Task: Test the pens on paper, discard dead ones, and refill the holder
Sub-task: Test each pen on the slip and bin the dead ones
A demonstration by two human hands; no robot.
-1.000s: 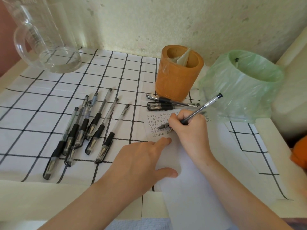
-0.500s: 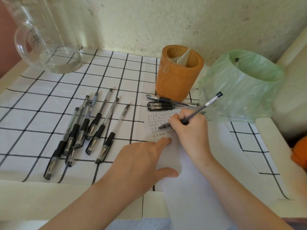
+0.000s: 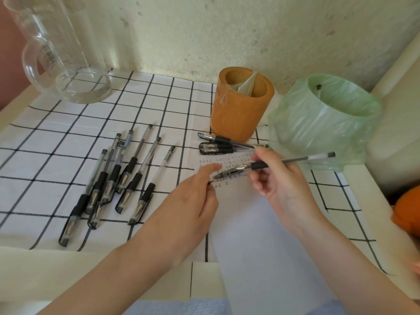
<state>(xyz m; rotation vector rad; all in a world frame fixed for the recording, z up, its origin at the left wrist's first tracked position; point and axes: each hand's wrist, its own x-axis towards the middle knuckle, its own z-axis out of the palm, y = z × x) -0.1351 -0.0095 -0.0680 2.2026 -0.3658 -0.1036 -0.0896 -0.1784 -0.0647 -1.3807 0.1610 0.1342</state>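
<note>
The pen [image 3: 295,159] under test is lying almost level in the air just in front of the holder [image 3: 241,114]. Its long axis is running left to right, its tip pointing left and slightly downward and its back end reaching toward the green-bagged bin [image 3: 322,123] to the right of the holder. The tip is meeting the open mouth of a grey cap [image 3: 223,174].

Below it, a sheet of paper [image 3: 261,235] with rows of small test marks is stretching from the holder's foot toward the person. Three capped pens [image 3: 218,146] are lying side by side against the holder's base. A larger bunch of pens [image 3: 118,178] is fanning out well to the left of the holder on the checked cloth [image 3: 68,123] covering the tabletop [image 3: 34,269]. A glass jug [image 3: 61,53] is standing far to the holder's left, by the wall.

The right hand [image 3: 281,185] is pinching the pen at its black grip, the other fingers loosely curled. The left hand [image 3: 193,201] is hovering over the paper's left edge, fingers narrowed, its fingertips pinching the cap's far end.
</note>
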